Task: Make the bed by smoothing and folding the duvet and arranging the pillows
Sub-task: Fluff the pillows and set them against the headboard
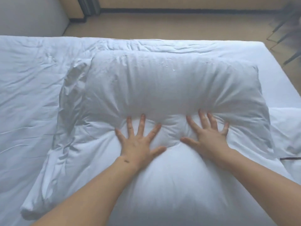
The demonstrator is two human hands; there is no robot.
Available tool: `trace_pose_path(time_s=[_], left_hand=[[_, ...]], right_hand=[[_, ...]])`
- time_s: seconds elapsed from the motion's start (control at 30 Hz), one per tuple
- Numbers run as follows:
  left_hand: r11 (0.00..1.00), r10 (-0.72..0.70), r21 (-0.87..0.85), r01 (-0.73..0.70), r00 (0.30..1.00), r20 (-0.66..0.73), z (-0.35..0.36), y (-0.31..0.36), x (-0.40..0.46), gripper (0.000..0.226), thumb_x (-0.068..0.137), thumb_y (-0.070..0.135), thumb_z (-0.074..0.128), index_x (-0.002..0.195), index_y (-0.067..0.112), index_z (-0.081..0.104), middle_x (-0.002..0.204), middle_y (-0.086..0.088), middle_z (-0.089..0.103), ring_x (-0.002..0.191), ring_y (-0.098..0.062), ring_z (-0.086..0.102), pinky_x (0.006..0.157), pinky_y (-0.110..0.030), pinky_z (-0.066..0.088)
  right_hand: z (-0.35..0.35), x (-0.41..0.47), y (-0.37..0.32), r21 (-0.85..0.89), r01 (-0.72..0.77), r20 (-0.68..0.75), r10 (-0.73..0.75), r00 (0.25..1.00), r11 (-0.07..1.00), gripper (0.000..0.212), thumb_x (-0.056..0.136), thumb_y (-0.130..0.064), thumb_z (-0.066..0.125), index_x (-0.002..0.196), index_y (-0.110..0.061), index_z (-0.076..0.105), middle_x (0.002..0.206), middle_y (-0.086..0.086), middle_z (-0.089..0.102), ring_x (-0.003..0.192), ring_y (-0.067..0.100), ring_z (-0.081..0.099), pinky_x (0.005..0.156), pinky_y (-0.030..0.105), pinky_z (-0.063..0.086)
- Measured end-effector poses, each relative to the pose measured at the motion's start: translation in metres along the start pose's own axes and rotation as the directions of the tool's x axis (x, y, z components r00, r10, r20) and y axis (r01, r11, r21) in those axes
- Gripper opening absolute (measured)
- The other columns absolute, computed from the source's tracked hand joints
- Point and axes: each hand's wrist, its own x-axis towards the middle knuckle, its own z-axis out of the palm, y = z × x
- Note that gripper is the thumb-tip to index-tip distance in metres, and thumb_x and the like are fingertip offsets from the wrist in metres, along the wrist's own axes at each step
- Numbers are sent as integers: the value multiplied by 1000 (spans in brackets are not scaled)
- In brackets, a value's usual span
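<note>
A plump white pillow [162,85] lies across the middle of the bed, on top of the wrinkled white duvet [29,82]. My left hand [138,141] presses flat into the pillow's middle with its fingers spread. My right hand [210,134] presses down beside it, fingers also spread and straight. The pillow is dented deeply under both palms and bulges beyond and in front of them. Its loose case end [53,152] trails off to the left.
The bare white sheet [280,75] shows at the bed's right side, with another white pillow or fold [288,128] at the right edge. Beyond the bed lie tan floor [162,26], a grey chair [31,15] at the back left and dark metal legs [286,30] at the back right.
</note>
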Motion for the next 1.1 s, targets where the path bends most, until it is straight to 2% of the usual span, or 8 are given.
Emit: trace_pose_path(time_s=[0.17, 0.3, 0.5, 0.63, 0.73, 0.87, 1.0, 1.1], left_hand=[[999, -34, 18, 32, 995, 97, -3, 4, 18, 80, 81, 91, 16, 146, 63, -21, 160, 4, -39, 144, -46, -35, 104, -83, -6], [997, 68, -36, -68, 998, -5, -9, -37, 5, 81, 77, 92, 9, 151, 61, -2, 169, 4, -15, 155, -32, -14, 114, -75, 5], [1000, 1, -7, -1, 1000, -17, -16, -107, -7, 94, 63, 98, 8, 150, 63, 6, 168, 4, -19, 153, -26, -24, 117, -68, -8], [978, -139, -160, 133, 990, -30, -24, -148, 0, 84, 64, 93, 43, 143, 68, 28, 169, 6, -13, 154, -15, -14, 115, -67, 7], [882, -267, -417, 218, 962, -61, -15, -170, -4, 77, 68, 65, 80, 137, 61, 45, 167, 0, -3, 153, -27, 1, 122, -50, 12], [728, -320, -642, 242, 947, -6, 0, -174, -4, 82, 64, 52, 88, 132, 63, 45, 169, -4, -8, 155, -23, 9, 122, -29, 14], [680, -338, -675, 286, 940, 57, 3, -181, -4, 98, 43, 82, 81, 132, 70, 40, 168, -7, 2, 155, -21, 15, 123, -34, 18], [717, -312, -614, 331, 939, 142, 3, -193, -8, 104, 41, 96, 62, 136, 79, 22, 166, -7, 17, 154, -24, 20, 124, -40, 23]], right_hand=[[-5, 18, 0, 66, 28, 60, -32, 998, 997, 86, 78, -89, 37, 151, -60, 2, 166, -10, -19, 152, 18, -17, 111, 70, -7], [-29, -1, 52, 152, 62, 12, -64, 998, 986, 82, 63, -97, 31, 140, -68, 31, 167, -13, 0, 152, 11, -1, 114, 47, 8], [-43, -18, 100, 340, -152, -34, 174, 984, 928, 74, 57, -79, 63, 128, -66, 45, 168, -10, 3, 151, 10, -1, 118, 46, 5], [-19, -26, 133, 522, -176, 3, 205, 979, 834, 98, 43, -101, 54, 131, -56, 52, 168, -2, 4, 154, 20, 5, 125, 38, 14], [7, -23, 148, 640, -194, 30, 228, 973, 743, 93, 36, -100, 63, 123, -78, 38, 162, -11, 23, 142, -3, 28, 116, 14, 24], [4, -20, 122, 580, -224, 139, 176, 975, 783, 86, 63, -75, 76, 122, -83, 13, 160, 2, 33, 146, 24, 32, 119, 43, 28], [4, -23, 138, 472, -299, 200, 229, 953, 829, 110, 48, -94, 49, 141, -67, -3, 161, 17, 26, 151, 29, 21, 121, 40, 23], [0, -28, 142, 548, -315, 237, 217, 947, 775, 121, 45, -93, 56, 149, -61, 4, 163, 15, 21, 152, 26, 17, 122, 37, 20]])
